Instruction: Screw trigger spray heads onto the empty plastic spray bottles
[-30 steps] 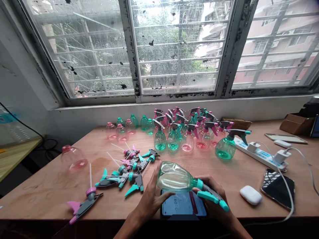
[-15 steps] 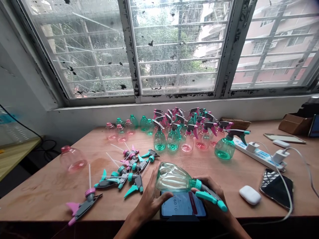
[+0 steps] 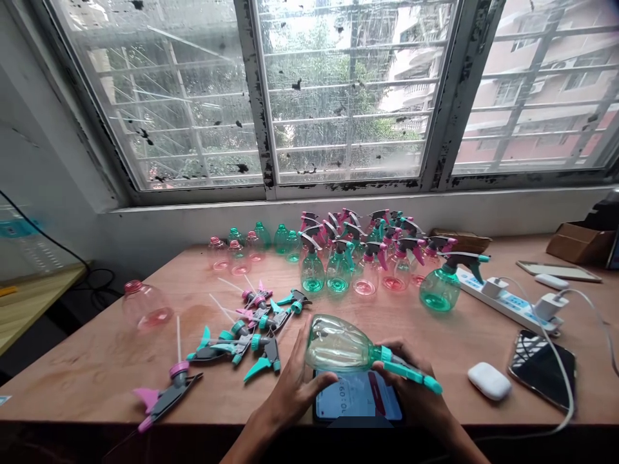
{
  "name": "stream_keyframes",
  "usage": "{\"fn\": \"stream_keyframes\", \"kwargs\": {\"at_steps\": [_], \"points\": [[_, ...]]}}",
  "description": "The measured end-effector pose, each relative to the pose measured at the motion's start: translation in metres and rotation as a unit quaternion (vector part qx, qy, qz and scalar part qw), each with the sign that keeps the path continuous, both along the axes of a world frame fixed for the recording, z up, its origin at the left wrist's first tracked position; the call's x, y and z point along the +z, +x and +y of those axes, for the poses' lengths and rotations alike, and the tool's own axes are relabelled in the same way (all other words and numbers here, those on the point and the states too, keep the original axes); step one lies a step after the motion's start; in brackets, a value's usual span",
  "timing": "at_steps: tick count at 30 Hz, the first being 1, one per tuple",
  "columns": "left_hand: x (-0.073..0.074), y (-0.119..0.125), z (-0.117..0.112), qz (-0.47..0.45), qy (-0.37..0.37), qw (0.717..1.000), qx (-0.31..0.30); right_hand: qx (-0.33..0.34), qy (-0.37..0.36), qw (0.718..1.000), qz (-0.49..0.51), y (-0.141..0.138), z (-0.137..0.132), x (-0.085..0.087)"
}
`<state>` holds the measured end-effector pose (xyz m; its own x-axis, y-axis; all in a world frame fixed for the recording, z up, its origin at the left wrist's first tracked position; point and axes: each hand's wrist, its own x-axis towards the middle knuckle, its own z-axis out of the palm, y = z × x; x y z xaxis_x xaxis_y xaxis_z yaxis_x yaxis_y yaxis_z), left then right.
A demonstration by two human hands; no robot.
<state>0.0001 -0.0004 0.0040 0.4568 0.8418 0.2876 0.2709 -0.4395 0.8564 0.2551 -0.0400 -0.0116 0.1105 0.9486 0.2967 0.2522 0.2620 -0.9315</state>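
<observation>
While my left hand [image 3: 293, 380] cups the base of the green bottle [image 3: 340, 345], I grip its spray head [image 3: 410, 372] in my right hand [image 3: 418, 403], bottle held sideways over the lit phone [image 3: 355, 394]

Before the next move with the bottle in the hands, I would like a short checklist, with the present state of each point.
1. Left hand supports the green bottle near its base: ok.
2. Right hand holds the spray head: ok.
3. Spray head sits on the bottle's neck: ok.
4. Collar fully tight: cannot tell.
5. Bottle upright: not ok, it lies sideways.
</observation>
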Motion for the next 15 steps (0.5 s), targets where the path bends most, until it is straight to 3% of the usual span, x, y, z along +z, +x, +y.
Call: {"fn": "stream_keyframes", "kwargs": {"at_steps": [8, 15], "points": [[-0.0054, 0.0069, 0.0025, 0.02, 0.057, 0.998, 0.033, 0.065, -0.056, 0.989, 0.121, -0.0015, 0.003, 0.0003], [-0.0038, 0.0032, 0.0017, 0.024, 0.034, 0.999, 0.02, 0.018, -0.052, 0.998, 0.016, -0.0036, 0.001, 0.0069]]}}
